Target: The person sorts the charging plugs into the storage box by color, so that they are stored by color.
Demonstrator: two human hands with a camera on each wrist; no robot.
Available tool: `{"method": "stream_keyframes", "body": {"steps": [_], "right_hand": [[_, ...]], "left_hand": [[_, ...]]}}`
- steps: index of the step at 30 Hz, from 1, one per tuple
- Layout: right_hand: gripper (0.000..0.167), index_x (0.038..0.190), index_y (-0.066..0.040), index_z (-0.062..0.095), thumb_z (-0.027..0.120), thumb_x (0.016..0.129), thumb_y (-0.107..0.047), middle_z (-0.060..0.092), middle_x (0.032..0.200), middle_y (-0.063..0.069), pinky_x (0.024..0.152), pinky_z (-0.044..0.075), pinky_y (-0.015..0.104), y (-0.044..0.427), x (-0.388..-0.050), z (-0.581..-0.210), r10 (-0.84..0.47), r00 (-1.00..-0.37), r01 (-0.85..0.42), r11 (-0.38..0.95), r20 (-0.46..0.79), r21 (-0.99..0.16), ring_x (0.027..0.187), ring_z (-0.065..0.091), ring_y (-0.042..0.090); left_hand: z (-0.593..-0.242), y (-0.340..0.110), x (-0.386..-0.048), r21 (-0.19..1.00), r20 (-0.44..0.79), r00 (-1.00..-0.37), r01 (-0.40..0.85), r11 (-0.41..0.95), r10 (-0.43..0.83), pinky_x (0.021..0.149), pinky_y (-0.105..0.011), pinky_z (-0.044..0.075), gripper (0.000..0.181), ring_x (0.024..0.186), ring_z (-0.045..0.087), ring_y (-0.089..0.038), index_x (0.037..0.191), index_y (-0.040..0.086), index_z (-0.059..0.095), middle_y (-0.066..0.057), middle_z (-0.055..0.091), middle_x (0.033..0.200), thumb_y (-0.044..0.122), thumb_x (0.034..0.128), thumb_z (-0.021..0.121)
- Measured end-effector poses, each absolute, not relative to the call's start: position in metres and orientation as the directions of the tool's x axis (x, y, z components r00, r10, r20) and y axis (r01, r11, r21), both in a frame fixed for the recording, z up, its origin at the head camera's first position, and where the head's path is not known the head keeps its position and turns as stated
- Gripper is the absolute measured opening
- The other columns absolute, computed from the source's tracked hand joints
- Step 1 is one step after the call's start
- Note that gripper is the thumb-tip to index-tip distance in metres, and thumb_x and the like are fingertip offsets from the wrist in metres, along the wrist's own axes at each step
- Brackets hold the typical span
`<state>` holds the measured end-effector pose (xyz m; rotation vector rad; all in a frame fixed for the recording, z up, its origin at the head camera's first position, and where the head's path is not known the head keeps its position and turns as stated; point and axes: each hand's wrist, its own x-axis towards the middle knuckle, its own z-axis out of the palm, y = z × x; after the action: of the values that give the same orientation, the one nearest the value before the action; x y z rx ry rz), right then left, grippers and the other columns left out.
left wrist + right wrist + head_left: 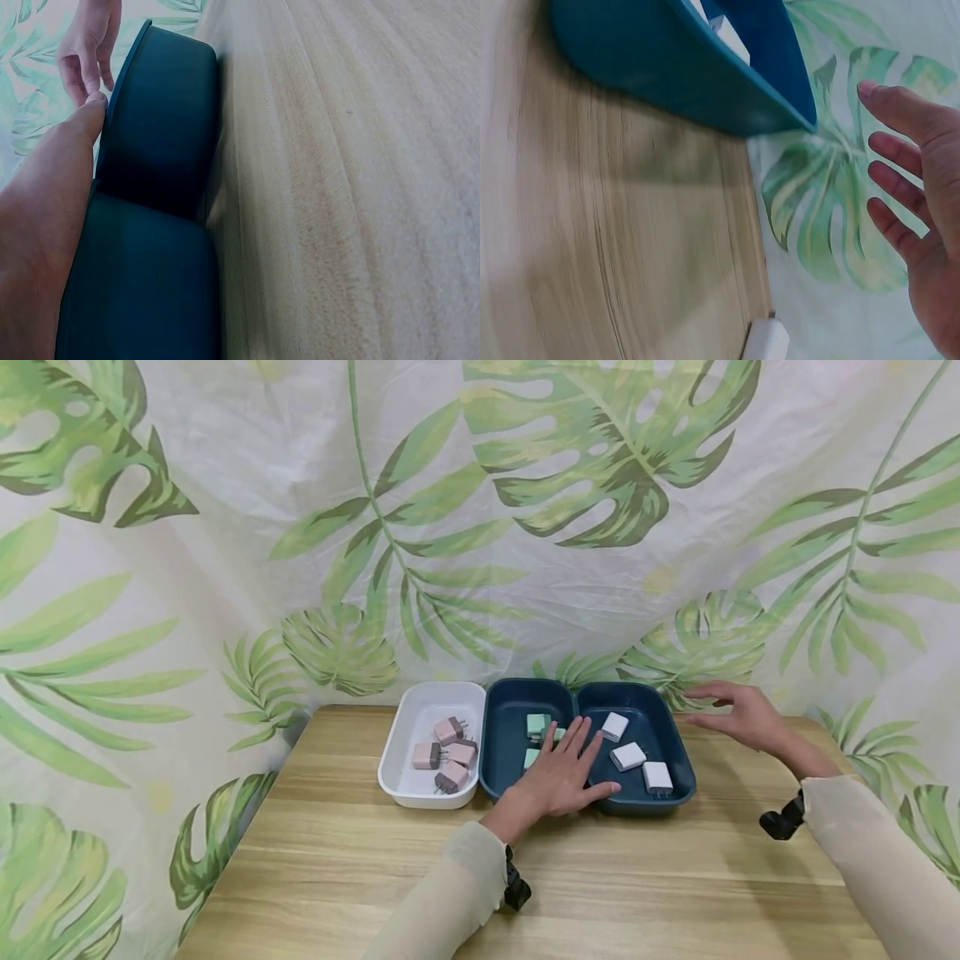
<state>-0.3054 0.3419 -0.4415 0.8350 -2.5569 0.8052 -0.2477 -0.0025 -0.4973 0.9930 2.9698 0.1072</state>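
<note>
My left hand is over the near part of two dark blue bins, its fingers straight and spread and nothing gripped. Under and beside its fingertips, mint-green plug chargers lie in the middle bin, partly covered by the hand. White plug chargers lie in the right bin. Just beyond that bin's right rim hovers my right hand, fingers extended, thumb apart and nothing between them; the right wrist view shows the same hand apart from the bin.
A white bin with several pink-and-grey plug chargers stands left of the blue ones. All sit near the back of a wooden table, before a leaf-print cloth. A white object lies at the table's edge in the right wrist view.
</note>
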Motion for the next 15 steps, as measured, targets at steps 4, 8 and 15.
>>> {"method": "stream_keyframes", "body": {"steps": [4,8,15], "right_hand": [[0.037,0.113,-0.004,0.081,0.092,0.078,-0.004,0.079,0.113,0.017,0.08,0.057,0.018,0.353,-0.301,-0.439,-0.418,-0.782,-0.607,0.682,0.463,-0.409,0.103,0.072,0.016],[0.038,0.118,-0.003,0.08,0.091,0.082,-0.007,0.078,0.116,0.018,0.082,0.055,0.014,0.366,-0.299,-0.438,-0.409,-0.818,-0.565,0.705,0.405,-0.428,0.106,0.071,0.023],[0.041,0.123,-0.001,0.077,0.089,0.085,-0.01,0.076,0.122,0.02,0.084,0.06,0.026,0.388,-0.297,-0.439,-0.421,-0.856,-0.515,0.751,0.301,-0.414,0.107,0.068,0.01]], "left_hand": [[-0.496,-0.002,-0.247,0.064,0.012,-0.799,0.601,0.797,0.601,0.132,-0.056,0.003,0.093,0.165,-0.003,-0.022,0.172,0.017,0.013,-0.009,0.001,0.179,0.078,0.1039,0.027],[-0.497,-0.002,-0.248,0.06,0.016,-0.801,0.598,0.799,0.598,0.132,-0.056,0.004,0.093,0.165,-0.003,-0.022,0.172,0.017,0.013,-0.009,0.002,0.179,0.078,0.1036,0.027],[-0.496,-0.002,-0.246,0.065,0.013,-0.803,0.596,0.8,0.596,0.132,-0.056,0.004,0.093,0.165,-0.003,-0.022,0.172,0.017,0.013,-0.009,0.002,0.179,0.078,0.1035,0.027]]}}
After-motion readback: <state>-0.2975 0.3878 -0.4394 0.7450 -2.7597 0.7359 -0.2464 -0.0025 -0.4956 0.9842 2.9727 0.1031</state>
